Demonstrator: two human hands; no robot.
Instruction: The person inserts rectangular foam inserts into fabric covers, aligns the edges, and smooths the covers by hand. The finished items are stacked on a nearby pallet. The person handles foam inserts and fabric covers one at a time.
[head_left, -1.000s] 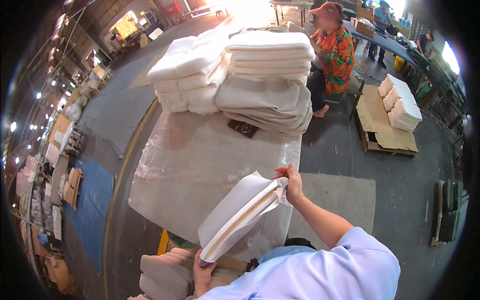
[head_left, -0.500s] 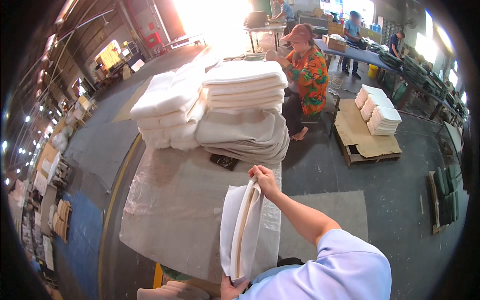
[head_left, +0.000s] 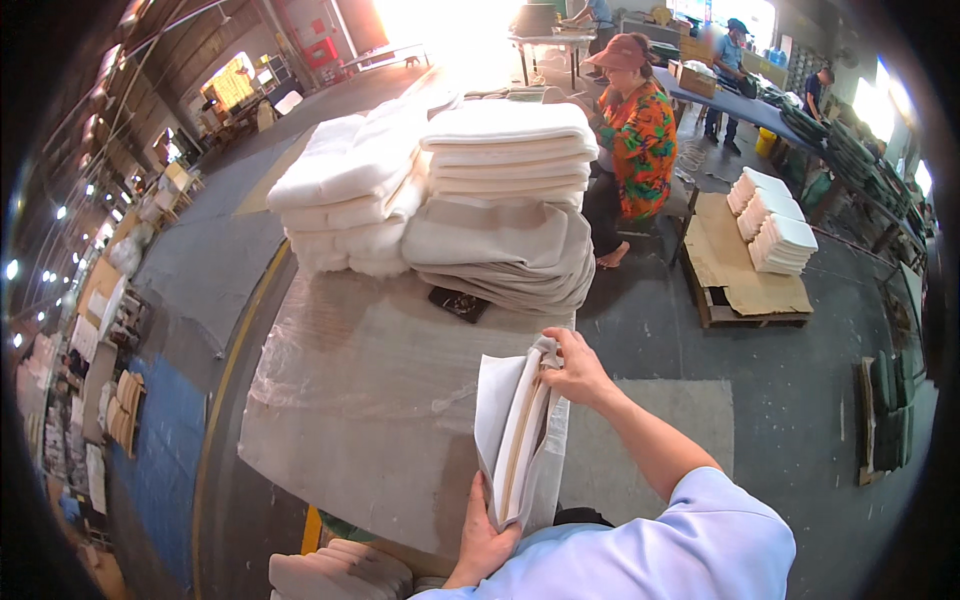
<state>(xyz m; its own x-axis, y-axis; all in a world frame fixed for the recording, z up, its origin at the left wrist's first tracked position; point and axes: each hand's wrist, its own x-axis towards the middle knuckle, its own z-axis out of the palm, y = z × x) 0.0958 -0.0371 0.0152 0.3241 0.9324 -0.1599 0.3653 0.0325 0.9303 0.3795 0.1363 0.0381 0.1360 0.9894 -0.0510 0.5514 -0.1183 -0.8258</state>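
Observation:
Upright at the table's near right edge stands a pale grey fabric cushion cover. White layers show in its opening, with a tan strip running lengthwise between them. My right hand grips the bunched fabric at the upper end, fingers curled over the edge. Around the lower end my left hand is closed, thumb along the near side. Beyond them lies a stack of folded grey-beige covers, with a dark flat object, perhaps a phone, at its front edge.
Tall stacks of white padding fill the far end of the plastic-covered table. A person in an orange patterned top sits just past it. At right, a cardboard-topped pallet bears white stacks. More folded pieces lie at lower left.
The cover has shifted right and tipped more open. My left hand has come up into fuller view at its lower end. My right hand has changed its grip at the upper end.

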